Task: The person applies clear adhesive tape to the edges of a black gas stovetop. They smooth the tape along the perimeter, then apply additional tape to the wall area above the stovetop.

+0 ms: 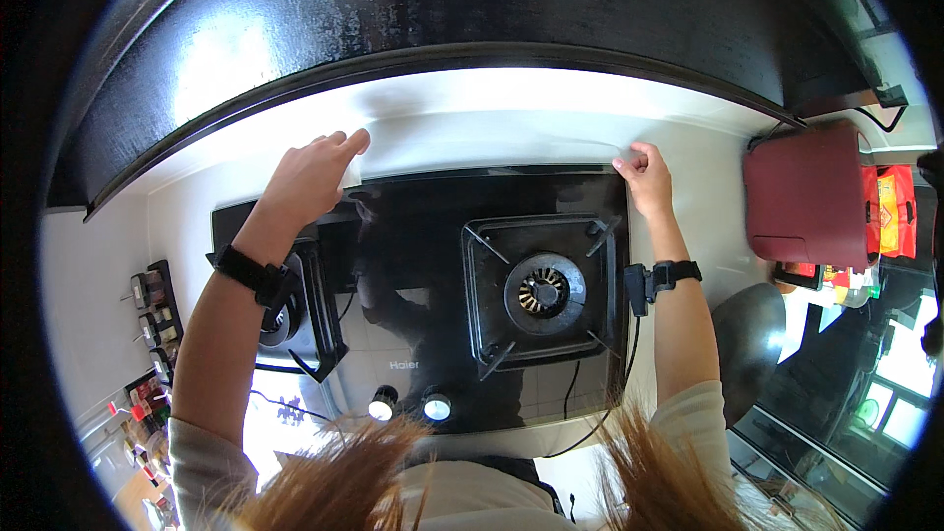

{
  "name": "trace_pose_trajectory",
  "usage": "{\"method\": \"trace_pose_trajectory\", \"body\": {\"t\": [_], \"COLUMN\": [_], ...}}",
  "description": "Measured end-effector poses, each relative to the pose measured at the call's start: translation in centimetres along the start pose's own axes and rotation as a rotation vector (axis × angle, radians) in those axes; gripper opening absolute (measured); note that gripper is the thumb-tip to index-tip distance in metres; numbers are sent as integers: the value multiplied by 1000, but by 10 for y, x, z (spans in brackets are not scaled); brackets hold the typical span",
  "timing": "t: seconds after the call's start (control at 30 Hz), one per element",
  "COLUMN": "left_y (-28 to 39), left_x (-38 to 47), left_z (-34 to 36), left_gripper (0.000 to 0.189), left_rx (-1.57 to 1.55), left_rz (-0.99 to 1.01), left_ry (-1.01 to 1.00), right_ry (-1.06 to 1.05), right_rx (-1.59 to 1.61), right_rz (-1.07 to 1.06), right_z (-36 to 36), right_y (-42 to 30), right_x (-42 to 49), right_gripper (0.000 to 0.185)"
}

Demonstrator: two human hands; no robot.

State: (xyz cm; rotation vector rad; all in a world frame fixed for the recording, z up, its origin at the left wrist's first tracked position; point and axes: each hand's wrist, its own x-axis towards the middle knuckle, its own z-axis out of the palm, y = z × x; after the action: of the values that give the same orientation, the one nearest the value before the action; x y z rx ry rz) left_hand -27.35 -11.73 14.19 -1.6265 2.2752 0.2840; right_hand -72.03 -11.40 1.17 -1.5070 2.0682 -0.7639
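Observation:
A thin, pale translucent sheet (494, 141), seemingly plastic film, spans the gap between my hands along the back edge of a black glass gas hob (413, 236). My left hand (317, 166) is over the hob's back left part, with a whitish piece (352, 174) showing under its fingers; its fingertips are partly hidden. At the back right corner, my right hand (644, 171) pinches thumb and finger together, where faint creases in the sheet meet. Both wrists wear black straps with small devices. The right burner (546, 293) has its pan support on; the left burner (276, 321) is partly behind my left forearm.
A black cabinet or hood panel (472, 7) overhangs the back. On the right stand a dark red box-shaped appliance (807, 195), red packages (896, 210) and a dark rounded pan or lid (748, 354). Spice containers (155, 310) line the left wall. A black cable (634, 354) hangs by my right forearm.

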Motion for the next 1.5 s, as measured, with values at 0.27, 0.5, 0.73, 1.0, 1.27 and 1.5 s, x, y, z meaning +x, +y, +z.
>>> {"method": "trace_pose_trajectory", "body": {"t": [0.27,0.5,0.73,1.0,1.27,1.5], "left_y": [-10,-11,-3,10,12,13], "left_x": [-10,-14,-33,-67,-73,-69], "left_z": [7,0,-16,-11,-4,-9], "left_gripper": [51,53,53,52,53,45], "left_rx": [10,27,50,61,38,108], "left_rz": [-87,-49,27,153,214,234], "left_ry": [23,42,222,344,373,398], "right_ry": [-30,-40,-19,-580,-1060,-823], "right_rx": [-19,-31,-226,-151,-210,-9], "right_rz": [-8,-10,-221,-621,-177,-291], "right_z": [-3,-3,-11,12,41,47], "right_y": [5,9,-33,-143,-176,-175], "right_x": [6,10,8,9,21,20], "right_gripper": [47,48,43,35,32,34]}}
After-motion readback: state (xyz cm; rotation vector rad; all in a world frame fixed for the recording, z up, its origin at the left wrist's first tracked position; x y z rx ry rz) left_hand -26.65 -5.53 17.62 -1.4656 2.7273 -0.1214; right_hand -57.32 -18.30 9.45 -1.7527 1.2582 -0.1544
